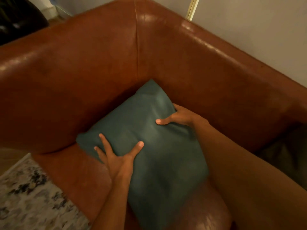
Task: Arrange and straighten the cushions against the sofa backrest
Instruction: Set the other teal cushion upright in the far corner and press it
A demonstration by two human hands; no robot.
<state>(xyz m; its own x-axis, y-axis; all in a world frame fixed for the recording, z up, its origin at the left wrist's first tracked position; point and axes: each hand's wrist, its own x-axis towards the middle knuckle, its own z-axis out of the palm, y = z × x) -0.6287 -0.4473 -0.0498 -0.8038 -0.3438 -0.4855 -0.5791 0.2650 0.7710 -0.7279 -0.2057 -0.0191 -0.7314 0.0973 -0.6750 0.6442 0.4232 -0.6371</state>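
Observation:
A teal cushion (149, 133) lies tilted in the corner of a brown leather sofa, its top corner wedged where the backrest (207, 77) meets the armrest (66, 77). My left hand (118, 156) grips the cushion's left edge, thumb on its face and fingers spread along the side. My right hand (179, 117) holds the cushion's right edge, thumb pressed on the front and fingers tucked behind. The cushion's lower part rests on the seat (79, 176).
A patterned pale rug (29, 196) covers the floor at the lower left. A grey wall (257, 27) stands behind the backrest. Something dark (285, 156) lies on the seat at the right edge. A dark object (15, 15) sits at the top left.

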